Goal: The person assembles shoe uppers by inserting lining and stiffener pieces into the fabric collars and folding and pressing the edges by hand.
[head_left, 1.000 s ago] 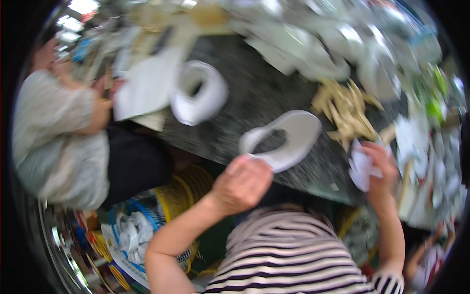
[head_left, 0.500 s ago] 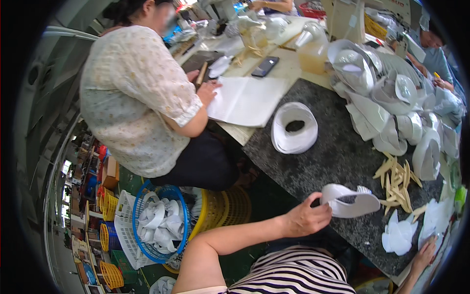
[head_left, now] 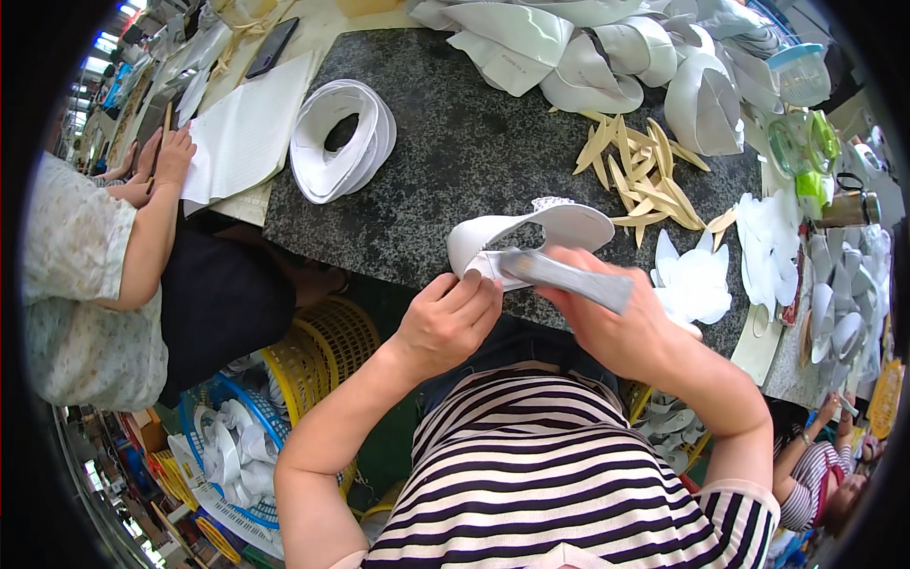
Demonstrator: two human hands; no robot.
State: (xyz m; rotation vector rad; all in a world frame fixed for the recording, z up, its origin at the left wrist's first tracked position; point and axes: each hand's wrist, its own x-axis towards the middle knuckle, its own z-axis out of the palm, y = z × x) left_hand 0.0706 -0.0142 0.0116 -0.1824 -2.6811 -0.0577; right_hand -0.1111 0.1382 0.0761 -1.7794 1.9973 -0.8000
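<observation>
A curved white shoe upper (head_left: 578,226) is held at the table's front edge, its strap bent round into a loop. My left hand (head_left: 450,318) pinches its near end between thumb and fingers. My right hand (head_left: 616,318) is closed on a grey metal tool (head_left: 569,277), shaped like a hammer head, whose narrow end lies against the upper beside my left fingertips. Any handle is hidden by my palm. Beyond, a stack of white ring-shaped uppers (head_left: 377,142) rests on the dark speckled tabletop (head_left: 445,123).
Cream curved strips (head_left: 649,175) lie heaped behind the upper, with white petal-shaped pieces (head_left: 697,277) to their right. More white uppers (head_left: 607,57) pile up at the back. A co-worker (head_left: 95,256) sits at left beside an open notebook (head_left: 251,133). Baskets (head_left: 318,356) stand below.
My right hand has left the white pieces at far right and now holds the grey tool at the upper. My left hand has brought the upper before me. The view has swung right.
</observation>
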